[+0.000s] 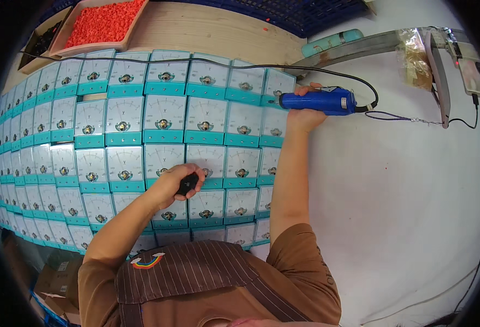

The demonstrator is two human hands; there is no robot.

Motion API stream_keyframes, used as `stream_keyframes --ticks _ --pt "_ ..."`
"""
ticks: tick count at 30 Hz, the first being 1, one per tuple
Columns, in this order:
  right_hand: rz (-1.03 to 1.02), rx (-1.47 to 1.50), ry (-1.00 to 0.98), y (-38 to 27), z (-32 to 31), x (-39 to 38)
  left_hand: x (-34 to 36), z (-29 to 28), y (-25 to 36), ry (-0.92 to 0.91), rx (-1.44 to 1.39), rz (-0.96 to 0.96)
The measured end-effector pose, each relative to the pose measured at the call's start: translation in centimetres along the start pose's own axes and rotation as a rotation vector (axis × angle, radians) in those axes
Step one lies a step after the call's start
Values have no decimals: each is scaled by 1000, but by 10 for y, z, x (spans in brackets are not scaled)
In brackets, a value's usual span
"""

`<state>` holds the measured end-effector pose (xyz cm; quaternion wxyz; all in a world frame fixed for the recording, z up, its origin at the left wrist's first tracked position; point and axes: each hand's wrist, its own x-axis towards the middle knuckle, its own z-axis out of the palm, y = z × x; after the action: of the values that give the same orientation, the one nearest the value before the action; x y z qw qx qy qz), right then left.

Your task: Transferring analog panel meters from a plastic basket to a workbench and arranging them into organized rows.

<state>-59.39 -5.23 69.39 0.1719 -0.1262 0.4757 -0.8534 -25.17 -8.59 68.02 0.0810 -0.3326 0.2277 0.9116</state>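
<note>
Rows of analog voltmeters (200,111) with white faces and teal bases lie before me. My right hand (308,119) is wrapped round a blue electric screwdriver (319,102), held level at the right edge of the rows. Its tip points left at the teal base of a meter near the upper right; whether it touches a screw I cannot tell. Over the middle of the rows, my left hand (175,181) is closed round a black piece (187,184) that looks like plastic. Fingers hide part of this piece, so its exact kind does not show.
A tray of small orange-red pieces (104,24) stands at the far left beside a box of black parts (44,39). The screwdriver's black cable (240,66) crosses the upper rows. A teal bottle (332,42) lies behind a metal bar (360,49). Cardboard boxes (60,280) sit lower left.
</note>
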Motion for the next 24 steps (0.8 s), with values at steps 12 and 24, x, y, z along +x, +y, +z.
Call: stream_keyframes --ticks 12,24 --pt "126 61 -100 11 -4 5 17 -6 -5 -28 31 141" --pt "94 313 -235 -29 -5 -10 27 5 16 82 -197 268"
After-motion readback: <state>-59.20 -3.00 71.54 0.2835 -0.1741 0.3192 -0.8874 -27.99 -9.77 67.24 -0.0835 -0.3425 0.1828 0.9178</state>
